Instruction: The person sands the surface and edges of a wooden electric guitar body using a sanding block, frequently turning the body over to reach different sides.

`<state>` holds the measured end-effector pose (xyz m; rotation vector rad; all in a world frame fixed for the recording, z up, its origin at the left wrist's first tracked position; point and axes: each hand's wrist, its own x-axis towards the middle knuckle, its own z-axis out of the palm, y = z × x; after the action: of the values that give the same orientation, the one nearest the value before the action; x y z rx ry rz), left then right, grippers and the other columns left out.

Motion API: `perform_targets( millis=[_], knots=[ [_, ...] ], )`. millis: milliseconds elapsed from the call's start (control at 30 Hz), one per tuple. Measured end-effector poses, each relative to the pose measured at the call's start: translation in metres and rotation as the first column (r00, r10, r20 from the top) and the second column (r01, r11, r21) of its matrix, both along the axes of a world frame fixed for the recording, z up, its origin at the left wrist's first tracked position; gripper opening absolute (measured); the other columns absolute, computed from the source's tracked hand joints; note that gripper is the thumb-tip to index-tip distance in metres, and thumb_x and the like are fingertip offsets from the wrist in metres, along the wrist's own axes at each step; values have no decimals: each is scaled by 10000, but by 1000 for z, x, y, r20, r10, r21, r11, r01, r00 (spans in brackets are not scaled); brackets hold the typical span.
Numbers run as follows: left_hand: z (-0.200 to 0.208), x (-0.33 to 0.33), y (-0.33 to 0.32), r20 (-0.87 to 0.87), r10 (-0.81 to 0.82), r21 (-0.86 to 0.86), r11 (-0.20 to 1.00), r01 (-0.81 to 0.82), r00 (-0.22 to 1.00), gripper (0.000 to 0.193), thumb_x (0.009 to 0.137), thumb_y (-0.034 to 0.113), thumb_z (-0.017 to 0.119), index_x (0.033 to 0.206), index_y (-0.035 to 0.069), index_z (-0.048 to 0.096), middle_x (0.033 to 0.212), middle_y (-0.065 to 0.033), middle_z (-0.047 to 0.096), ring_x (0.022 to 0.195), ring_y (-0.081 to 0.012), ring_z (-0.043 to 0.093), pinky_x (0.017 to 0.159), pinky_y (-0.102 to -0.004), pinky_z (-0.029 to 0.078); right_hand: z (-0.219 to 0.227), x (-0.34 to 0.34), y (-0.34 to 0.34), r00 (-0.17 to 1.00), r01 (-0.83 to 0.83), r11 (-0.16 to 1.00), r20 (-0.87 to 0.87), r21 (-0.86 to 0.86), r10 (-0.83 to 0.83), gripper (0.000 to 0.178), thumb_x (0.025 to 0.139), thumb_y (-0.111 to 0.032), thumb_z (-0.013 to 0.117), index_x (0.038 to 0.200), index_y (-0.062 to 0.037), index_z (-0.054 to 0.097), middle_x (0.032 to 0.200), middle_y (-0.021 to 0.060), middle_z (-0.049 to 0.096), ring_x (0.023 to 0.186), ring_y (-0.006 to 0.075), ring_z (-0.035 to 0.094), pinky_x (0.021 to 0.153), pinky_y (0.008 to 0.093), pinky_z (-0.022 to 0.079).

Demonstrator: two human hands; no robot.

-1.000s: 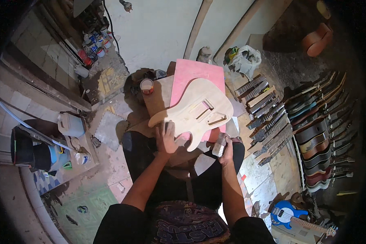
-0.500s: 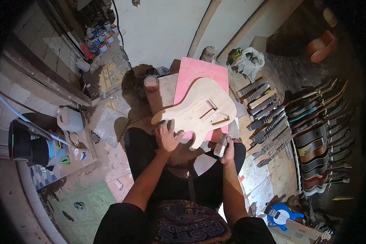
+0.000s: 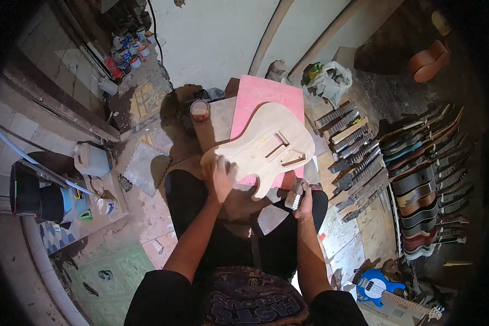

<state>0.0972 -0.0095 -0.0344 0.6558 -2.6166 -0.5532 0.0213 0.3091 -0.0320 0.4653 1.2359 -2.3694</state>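
A bare, pale wooden electric guitar body (image 3: 255,133) lies over a pink board (image 3: 246,103) in front of me, with cut cavities in its face. My left hand (image 3: 220,178) rests on the body's lower left end, its fingers laid over the wood and slightly blurred. By my right knee, my right hand (image 3: 305,200) grips a small pale block with a ridged side (image 3: 294,198). The block is apart from the guitar body, just below its lower right edge.
A tin can (image 3: 199,111) stands left of the pink board. Several guitar necks (image 3: 348,136) lie to the right, beside a rack of guitar bodies (image 3: 415,201). A blue bass guitar (image 3: 376,288) lies at lower right. Buckets (image 3: 27,190) stand at far left.
My left hand has shifted slightly up and left over the guitar body, its fingers now smeared by motion. My right hand keeps the block in nearly the same place.
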Motion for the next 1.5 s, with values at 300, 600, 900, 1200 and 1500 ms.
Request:
perform_targets(
  millis=[300, 600, 900, 1200, 1500],
  knots=[
    [-38, 20, -44, 145, 86, 98, 990, -101, 986, 580, 953, 242, 696, 1475, 111, 481, 1254, -233, 601, 1139, -447, 620, 901, -519, 530, 15, 40, -49, 997, -66, 951, 45, 303, 55, 361, 965, -301, 723, 1177, -62, 555, 983, 112, 669, 826, 210, 690, 695, 345, 584],
    [24, 33, 45, 279, -41, 369, 927, -67, 960, 518, 871, 342, 735, 1183, 1, 504, 1093, -320, 634, 980, -527, 648, 853, -586, 522, 19, 25, -82, 926, 253, 671, -375, 697, 41, 427, 891, -180, 796, 1194, 16, 569, 1033, 111, 672, 920, 172, 631, 817, 345, 526],
    [21, 32, 77, 281, -138, 512, 859, -27, 950, 486, 878, 351, 742, 1099, -14, 509, 1014, -298, 648, 946, -518, 652, 848, -578, 516, 11, 27, -70, 998, 29, 976, 54, 216, -42, 307, 898, -206, 623, 1178, -81, 631, 984, 38, 650, 831, 174, 654, 715, 321, 547],
    [10, 16, 81, 242, -262, 579, 812, 77, 934, 488, 904, 377, 717, 1176, 17, 533, 1032, -295, 671, 1004, -494, 655, 887, -570, 507, 48, 19, -86, 831, 258, 431, -426, 865, 357, 437, 818, -164, 816, 1167, 8, 617, 1165, 227, 609, 1066, 381, 605, 903, 448, 494],
    [-33, -34, 56, 85, -385, 357, 873, 332, 919, 756, 966, 316, 658, 1619, 156, 312, 1303, -318, 612, 1205, -469, 597, 1025, -516, 473, 17, 21, -89, 725, 356, 284, -455, 890, 516, 519, 815, -184, 767, 1289, -36, 617, 1211, 258, 596, 1121, 463, 565, 970, 531, 457]
  ],
)
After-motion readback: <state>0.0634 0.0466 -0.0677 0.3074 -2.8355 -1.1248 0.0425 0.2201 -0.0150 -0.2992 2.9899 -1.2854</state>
